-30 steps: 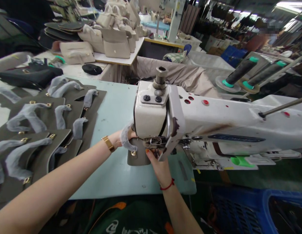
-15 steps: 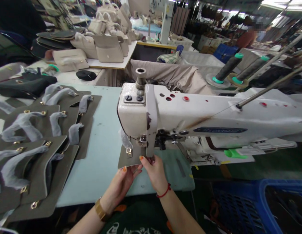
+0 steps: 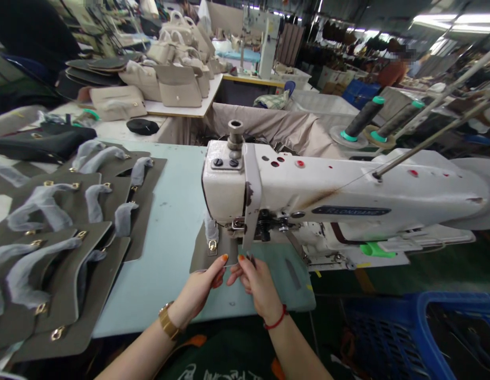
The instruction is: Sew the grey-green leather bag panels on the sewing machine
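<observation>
A grey-green leather panel [image 3: 201, 253] with a gold ring and a wrapped handle lies under the head of a white sewing machine [image 3: 308, 195]. My left hand [image 3: 201, 287] pinches the panel's near edge between thumb and fingers. Close beside it, my right hand [image 3: 256, 279] is closed on the same edge, just below the needle area. The panel's far part is hidden by the machine head.
A pile of like panels with wrapped handles [image 3: 63, 232] covers the left of the pale blue table [image 3: 173, 211]. Beige handbags [image 3: 177, 84] stand on a table behind. Thread cones [image 3: 363, 119] rise at right; a blue crate [image 3: 406, 332] sits low right. A person works far back.
My left arm has pulled back from beside the machine head to the panel's near edge, meeting my right hand. The panel has slid slightly toward me.
</observation>
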Motion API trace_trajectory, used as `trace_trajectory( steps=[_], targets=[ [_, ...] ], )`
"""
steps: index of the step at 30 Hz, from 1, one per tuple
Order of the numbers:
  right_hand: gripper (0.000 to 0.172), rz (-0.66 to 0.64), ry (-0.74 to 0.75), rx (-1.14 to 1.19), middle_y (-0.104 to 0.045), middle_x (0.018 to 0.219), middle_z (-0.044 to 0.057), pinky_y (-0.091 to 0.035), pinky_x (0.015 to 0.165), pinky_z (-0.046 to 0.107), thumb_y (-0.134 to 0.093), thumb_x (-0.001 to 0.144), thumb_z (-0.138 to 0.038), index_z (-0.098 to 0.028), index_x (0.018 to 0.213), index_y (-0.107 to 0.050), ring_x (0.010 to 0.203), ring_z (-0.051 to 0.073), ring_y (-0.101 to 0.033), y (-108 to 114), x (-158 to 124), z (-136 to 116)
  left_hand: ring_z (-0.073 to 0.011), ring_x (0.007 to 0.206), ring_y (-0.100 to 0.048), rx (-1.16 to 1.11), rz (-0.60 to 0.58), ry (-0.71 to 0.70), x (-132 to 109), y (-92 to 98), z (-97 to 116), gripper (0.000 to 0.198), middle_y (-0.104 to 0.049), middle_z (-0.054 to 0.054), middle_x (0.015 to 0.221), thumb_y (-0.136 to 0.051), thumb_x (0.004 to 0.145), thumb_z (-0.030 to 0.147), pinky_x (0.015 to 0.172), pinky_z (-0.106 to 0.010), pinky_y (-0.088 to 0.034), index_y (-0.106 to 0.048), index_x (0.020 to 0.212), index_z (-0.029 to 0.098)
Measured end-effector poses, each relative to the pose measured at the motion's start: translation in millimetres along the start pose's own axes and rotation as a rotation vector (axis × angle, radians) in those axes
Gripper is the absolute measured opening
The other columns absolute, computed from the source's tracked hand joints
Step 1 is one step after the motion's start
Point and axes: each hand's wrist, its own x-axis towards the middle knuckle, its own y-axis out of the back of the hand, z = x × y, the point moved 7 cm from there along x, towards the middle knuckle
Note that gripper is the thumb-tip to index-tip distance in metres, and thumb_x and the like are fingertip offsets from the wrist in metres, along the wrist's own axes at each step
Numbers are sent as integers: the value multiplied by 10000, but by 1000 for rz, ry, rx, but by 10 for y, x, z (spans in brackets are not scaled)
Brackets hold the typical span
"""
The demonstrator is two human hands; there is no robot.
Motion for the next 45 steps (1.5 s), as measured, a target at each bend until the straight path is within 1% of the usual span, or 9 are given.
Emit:
trace_trajectory(
  steps=[2,5,10,18,22,31,35,41,45],
  targets=[
    [475,-5,-20,-4,-614,485,26,-202,382,205,-499,879,-526,-122,703,-675,347,61,-252,-11,33,21,-124,534,-406,16,2,4,-19,-14,22,507,-471,11,483,-739,617,585,547,-266,-327,-538,451,150],
    [397,16,32,-67,-615,502,11,-276,422,207,-563,860,-480,-143,683,-676,390,83,-383,-17,46,-39,-111,524,-374,2,-28,2,-24,-38,27,503,-456,20,485,-733,632,580,533,-261,-300,-565,467,136],
    [362,61,122,-138,-639,573,16,-404,575,225,-571,868,-388,-170,582,-618,553,135,-561,-7,-9,-174,-107,556,-430,-123,-85,1,-9,-62,-11,423,-558,-16,566,-778,631,502,565,-248,-358,-704,630,86],
    [350,63,140,-187,-622,570,22,-376,569,230,-572,865,-346,-165,567,-607,554,131,-515,-15,22,-244,-102,569,-448,-206,-145,-38,26,-102,58,380,-586,-35,612,-786,667,429,547,-237,-375,-733,740,60],
    [349,77,156,-191,-597,542,6,-354,544,230,-577,859,-339,-165,560,-624,520,120,-489,-14,84,-254,-99,572,-437,-210,-141,-36,69,-103,97,384,-559,-19,597,-798,642,437,557,-238,-371,-697,638,67],
    [291,119,183,-138,-666,596,26,-446,638,244,-585,853,-312,-177,603,-646,602,158,-606,-12,236,-254,-80,519,-395,-193,-174,-63,212,-109,184,380,-458,40,498,-791,656,414,567,-238,-372,-611,502,116],
    [271,109,225,-112,-671,625,27,-466,682,254,-575,863,-315,-179,640,-647,645,170,-631,-29,289,-304,-112,579,-495,-179,-177,-75,285,-98,235,333,-578,-9,562,-798,649,415,626,-255,-425,-693,610,102],
    [218,158,226,-153,-683,634,23,-480,690,275,-598,852,-329,-184,697,-652,667,195,-648,-29,376,-349,-184,796,-619,-216,-218,-175,346,-136,411,320,-716,-91,922,-805,661,350,687,-277,-492,-750,889,133],
    [214,155,242,-139,-711,675,36,-481,720,278,-602,857,-336,-184,725,-677,702,200,-663,-37,375,-358,-213,795,-632,-211,-215,-210,375,-152,498,324,-726,-99,853,-809,645,346,692,-305,-508,-752,873,123]
  ],
)
